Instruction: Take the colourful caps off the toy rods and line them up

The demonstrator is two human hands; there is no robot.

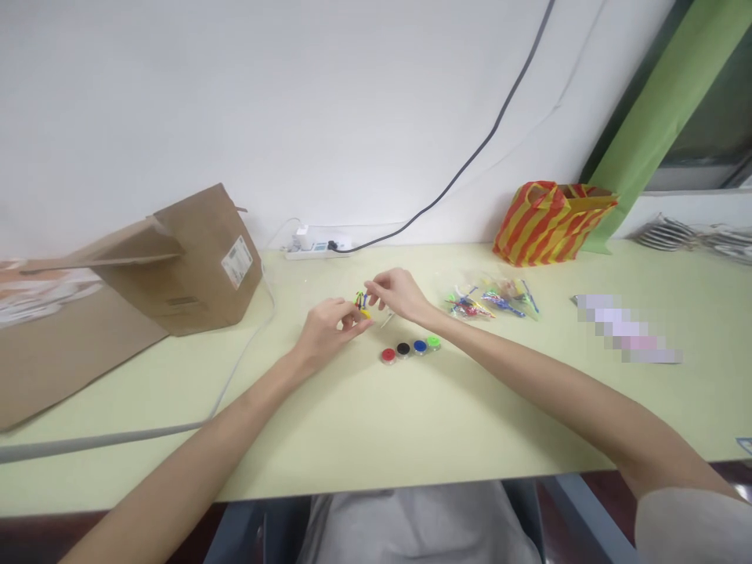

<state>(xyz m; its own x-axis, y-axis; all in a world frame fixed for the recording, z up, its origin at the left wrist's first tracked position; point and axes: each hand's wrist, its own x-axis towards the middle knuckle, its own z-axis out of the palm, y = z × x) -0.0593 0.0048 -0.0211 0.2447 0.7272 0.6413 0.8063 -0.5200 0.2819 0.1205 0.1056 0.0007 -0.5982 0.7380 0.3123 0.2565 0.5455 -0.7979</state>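
My left hand [330, 327] is closed in a pinch on a small yellow piece [366, 314]. Thin green, red and blue bits [360, 299] stick up beside it, too small to name. From the other side, my right hand [398, 294] reaches in with its fingers pinched next to these bits; what they hold, if anything, I cannot make out. Under that hand a thin white stick [388, 319] shows. Nearer to me, a row of small round pots has a red lid [388, 356], a black lid [403, 349], a blue lid [419, 346] and a green lid [433, 342].
Clear bags of colourful small parts [470, 303] lie right of my hands on the pale table [376, 431]. An open cardboard box [200, 274] stands left. Behind are a power strip [317, 248] with a dark cable [464, 168] and a striped bag [546, 227].
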